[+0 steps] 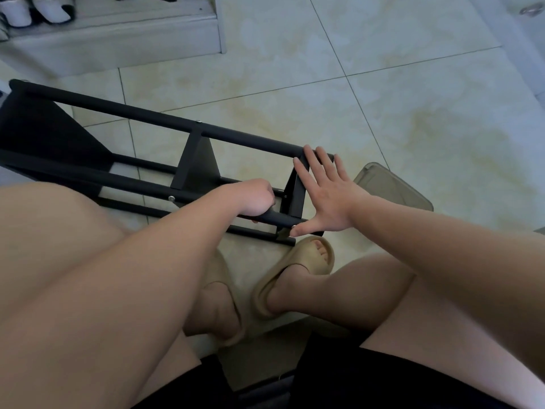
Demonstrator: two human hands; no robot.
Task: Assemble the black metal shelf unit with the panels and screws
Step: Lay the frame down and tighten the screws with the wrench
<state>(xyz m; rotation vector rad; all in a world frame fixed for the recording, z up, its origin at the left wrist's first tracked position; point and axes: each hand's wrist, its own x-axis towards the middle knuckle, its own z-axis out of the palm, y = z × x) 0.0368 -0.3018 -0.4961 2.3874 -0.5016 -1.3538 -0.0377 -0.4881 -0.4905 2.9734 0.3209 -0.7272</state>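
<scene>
On the tiled floor (383, 98), just ahead of two sandalled feet (312, 255), the black metal shelf unit (118, 109) is being kept lying on its side, its rails running away to the left. The near rail (278, 219) is being gripped by the left hand (255, 199), with the fingers curled tightly round the tube close to the end panel (295, 193). Whether anything small is also being pinched in that fist cannot be told. The end panel is being pressed by the right hand (330, 199), held flat with fingers (312, 163) spread wide and the thumb (303, 228) stretched down to the panel's lower corner.
</scene>
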